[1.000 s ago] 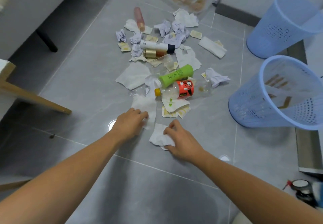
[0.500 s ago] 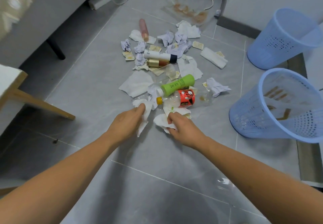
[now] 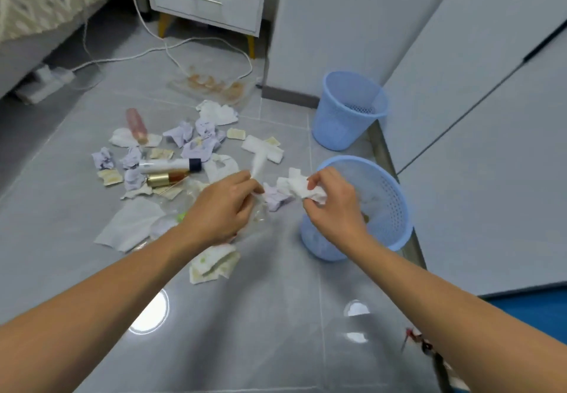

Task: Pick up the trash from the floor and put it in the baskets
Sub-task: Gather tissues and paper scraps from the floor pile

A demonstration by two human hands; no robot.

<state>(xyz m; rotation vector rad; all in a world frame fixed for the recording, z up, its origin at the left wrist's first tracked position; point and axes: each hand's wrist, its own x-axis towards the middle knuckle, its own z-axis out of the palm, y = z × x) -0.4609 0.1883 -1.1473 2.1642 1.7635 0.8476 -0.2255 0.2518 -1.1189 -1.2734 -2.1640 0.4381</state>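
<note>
Grey tile floor (image 3: pixel 276 316), trash pile mid-room. Left hand (image 3: pixel 221 208) pinches a tissue strip (image 3: pixel 257 164); right hand (image 3: pixel 334 199) clutches a tissue wad (image 3: pixel 302 190) beside the near basket (image 3: pixel 395 196), likely for dropping in.

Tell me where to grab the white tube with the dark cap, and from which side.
Take the white tube at mid-body, coming from above with the grip across its width. It lies flat on the floor, dark cap pointing right. The gold-capped bottle lies close along its near side, so fingers have little room there.
</note>
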